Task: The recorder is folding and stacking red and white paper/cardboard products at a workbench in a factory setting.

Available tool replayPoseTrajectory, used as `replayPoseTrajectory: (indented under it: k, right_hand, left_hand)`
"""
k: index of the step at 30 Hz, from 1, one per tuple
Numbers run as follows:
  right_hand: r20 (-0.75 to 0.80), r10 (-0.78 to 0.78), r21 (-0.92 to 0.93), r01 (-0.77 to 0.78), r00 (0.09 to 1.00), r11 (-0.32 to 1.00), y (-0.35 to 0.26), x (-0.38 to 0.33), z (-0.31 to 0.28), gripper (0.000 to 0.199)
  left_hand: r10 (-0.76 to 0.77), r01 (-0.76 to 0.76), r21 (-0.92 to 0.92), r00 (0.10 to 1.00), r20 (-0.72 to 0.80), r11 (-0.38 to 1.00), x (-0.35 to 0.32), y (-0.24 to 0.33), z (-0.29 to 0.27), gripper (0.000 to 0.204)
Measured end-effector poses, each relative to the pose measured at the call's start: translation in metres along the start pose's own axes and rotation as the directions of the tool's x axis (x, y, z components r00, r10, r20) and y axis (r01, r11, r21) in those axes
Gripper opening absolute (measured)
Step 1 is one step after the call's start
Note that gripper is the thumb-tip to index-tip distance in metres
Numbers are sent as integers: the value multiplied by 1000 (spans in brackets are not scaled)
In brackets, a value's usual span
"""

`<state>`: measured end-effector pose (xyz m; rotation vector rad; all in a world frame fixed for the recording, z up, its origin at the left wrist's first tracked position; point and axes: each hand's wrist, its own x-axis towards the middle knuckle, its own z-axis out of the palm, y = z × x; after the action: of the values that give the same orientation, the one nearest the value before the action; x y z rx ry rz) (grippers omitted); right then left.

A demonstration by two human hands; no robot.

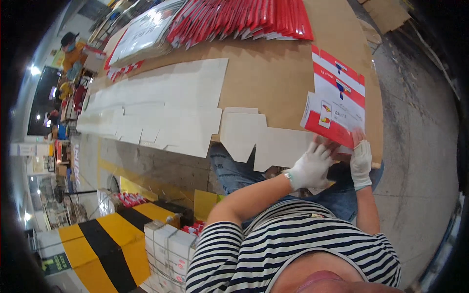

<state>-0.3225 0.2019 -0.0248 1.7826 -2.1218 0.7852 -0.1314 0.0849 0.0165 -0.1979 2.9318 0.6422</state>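
A flattened carton [337,102], printed red and white with small pictures, lies at the right end of the brown cardboard work surface [273,83]. My left hand [312,167], in a white glove with bare fingertips, grips its near edge with bent fingers. At the near right corner, my right hand [361,163], gloved the same way, pinches the edge. The undersides of the fingers are partly hidden. Left of my hands a plain white carton blank [244,136] with cut flaps overhangs the near edge. More overlapping white blanks [166,102] spread farther left.
A fanned row of red packets [249,19] lies along the far side, beside a stack of glossy white sheets [144,36]. At lower left stand a yellow-and-black striped block [105,246] and string-tied white boxes [166,254]. A person [72,56] works far left.
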Motion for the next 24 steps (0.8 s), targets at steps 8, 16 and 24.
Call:
replayPoseTrajectory:
  k: [8, 16, 24]
  right_hand:
    - [106, -14, -109, 25, 994, 994, 27, 1, -3, 57]
    - [97, 248, 243, -264, 964, 933, 34, -9, -1, 65]
    - [466, -96, 25, 95, 879, 995, -17, 23, -17, 68]
  left_hand:
    - [-103, 168, 90, 865, -491, 982, -134, -89, 2, 36]
    - [-480, 206, -495, 701, -527, 844, -96, -114, -4, 21]
    - [-314, 397, 38, 778, -544, 917, -67, -109, 6, 68]
